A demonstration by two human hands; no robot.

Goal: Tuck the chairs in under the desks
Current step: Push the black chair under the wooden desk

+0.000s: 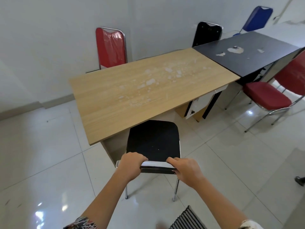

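Note:
A black chair (152, 139) stands in front of me, the front of its seat just under the near edge of the light wooden desk (145, 90). My left hand (132, 166) grips the left end of the chair's back rail. My right hand (184, 170) grips the rail's right end. A red chair (267, 96) stands pulled out beside the black desk (250, 52) at the right. On the far side, a red chair (110, 47), a black chair (207, 33) and a blue chair (257, 19) show their backs behind the desks.
White tiled floor (49, 162) surrounds the desks, with a white wall behind. A white drawer unit (199, 104) hangs under the wooden desk's right end. A black ribbed grille (186, 219) lies on the floor near my feet. A dark shoe (300, 180) shows at the right edge.

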